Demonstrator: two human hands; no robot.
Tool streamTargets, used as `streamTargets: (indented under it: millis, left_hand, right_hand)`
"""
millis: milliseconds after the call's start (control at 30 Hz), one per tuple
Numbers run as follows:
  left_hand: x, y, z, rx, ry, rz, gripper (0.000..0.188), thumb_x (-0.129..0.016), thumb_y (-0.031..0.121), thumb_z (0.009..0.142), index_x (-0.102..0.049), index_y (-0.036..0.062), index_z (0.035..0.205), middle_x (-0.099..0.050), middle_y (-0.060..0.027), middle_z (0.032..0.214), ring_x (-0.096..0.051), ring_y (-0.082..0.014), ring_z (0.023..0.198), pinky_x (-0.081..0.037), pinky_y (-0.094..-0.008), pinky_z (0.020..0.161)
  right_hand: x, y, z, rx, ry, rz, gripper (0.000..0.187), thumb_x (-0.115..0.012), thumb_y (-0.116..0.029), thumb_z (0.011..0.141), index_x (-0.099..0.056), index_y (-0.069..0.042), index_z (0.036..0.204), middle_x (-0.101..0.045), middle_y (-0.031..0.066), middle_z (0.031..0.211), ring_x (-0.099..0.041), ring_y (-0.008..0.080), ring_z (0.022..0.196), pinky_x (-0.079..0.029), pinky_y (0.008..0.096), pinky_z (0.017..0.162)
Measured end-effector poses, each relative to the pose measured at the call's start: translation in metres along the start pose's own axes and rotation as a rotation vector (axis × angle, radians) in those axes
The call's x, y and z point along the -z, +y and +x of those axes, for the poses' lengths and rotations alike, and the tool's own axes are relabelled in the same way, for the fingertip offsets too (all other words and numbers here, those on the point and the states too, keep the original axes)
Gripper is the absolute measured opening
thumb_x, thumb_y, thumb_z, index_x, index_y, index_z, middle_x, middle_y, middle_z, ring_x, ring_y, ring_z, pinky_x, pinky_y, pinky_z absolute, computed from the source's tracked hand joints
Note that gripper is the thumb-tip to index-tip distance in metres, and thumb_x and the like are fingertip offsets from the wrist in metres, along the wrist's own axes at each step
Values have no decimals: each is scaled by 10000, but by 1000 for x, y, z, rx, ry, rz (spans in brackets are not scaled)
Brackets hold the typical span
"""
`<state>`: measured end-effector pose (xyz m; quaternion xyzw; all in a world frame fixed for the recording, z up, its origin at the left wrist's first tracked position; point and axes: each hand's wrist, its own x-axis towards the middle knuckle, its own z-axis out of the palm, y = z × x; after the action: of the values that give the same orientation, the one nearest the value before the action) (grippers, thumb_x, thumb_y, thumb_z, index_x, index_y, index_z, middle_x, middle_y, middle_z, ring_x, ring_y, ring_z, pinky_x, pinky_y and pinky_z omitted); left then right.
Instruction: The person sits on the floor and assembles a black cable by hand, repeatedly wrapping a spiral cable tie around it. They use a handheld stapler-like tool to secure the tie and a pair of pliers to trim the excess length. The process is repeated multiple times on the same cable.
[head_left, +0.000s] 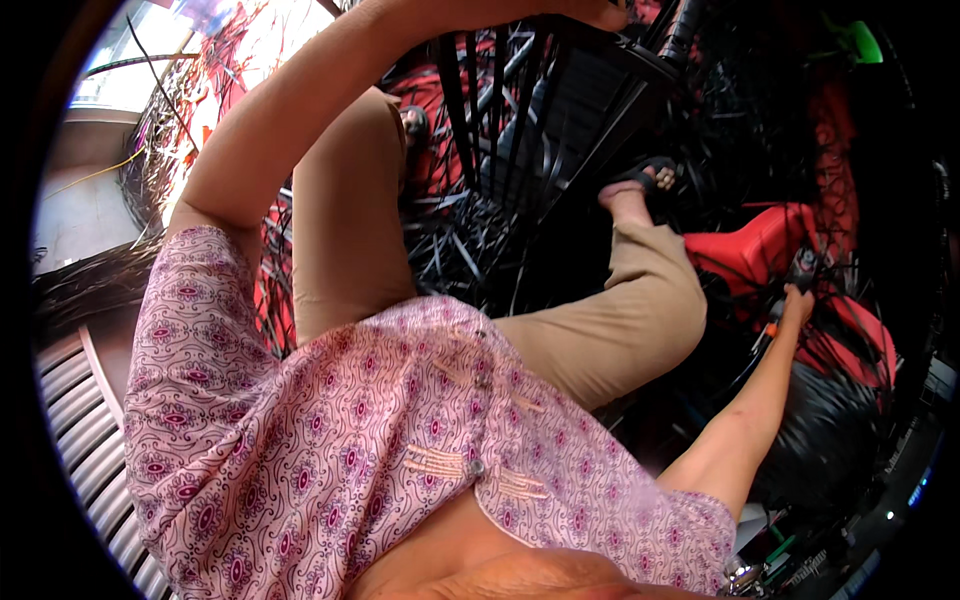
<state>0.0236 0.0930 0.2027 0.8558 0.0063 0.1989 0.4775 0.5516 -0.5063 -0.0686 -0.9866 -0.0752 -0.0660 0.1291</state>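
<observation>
My left hand (585,10) is at the top edge, mostly cut off by the picture. Its visible fingers lie over the rim of a black frame (625,58) with upright black strips (497,105), like a chair or basket being woven; they appear closed on it. Far out to the right, my right hand (797,303) is closed round a dark hand tool (803,265), whose exact kind I cannot make out. A small orange part (770,329) shows beside my right wrist. Red plastic seats or stools (750,245) lie close to that hand.
The frame stands between my spread legs (610,310). Loose black strips (460,240) cover the red floor around my feet. A black bag-like heap (825,430) lies beside my right forearm. A slatted metal surface (85,430) is at the left, and a green object (860,40) at upper right.
</observation>
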Motion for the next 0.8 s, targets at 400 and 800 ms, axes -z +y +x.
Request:
streamTargets:
  millis: [400, 800]
  left_hand:
    - [50, -30, 110, 12, 88, 97, 212, -841, 241, 776, -762, 47, 809, -655, -2, 672, -571, -96, 649, -449, -320, 607]
    - [28, -37, 149, -63, 121, 91, 257, -863, 273, 705, -795, 64, 837, -709, -52, 695, -635, -137, 657, -513, -340, 645]
  right_hand:
    - [243, -187, -217, 130, 414, 968, 768, -795, -62, 826, -424, -5, 1496, -640, 202, 1221, -668, 238, 944, -560, 341, 806]
    - [208, -394, -325, 701, 423, 564, 308, -812, -54, 831, -649, 22, 1082, -674, 67, 984, -644, 162, 886, -527, 341, 846]
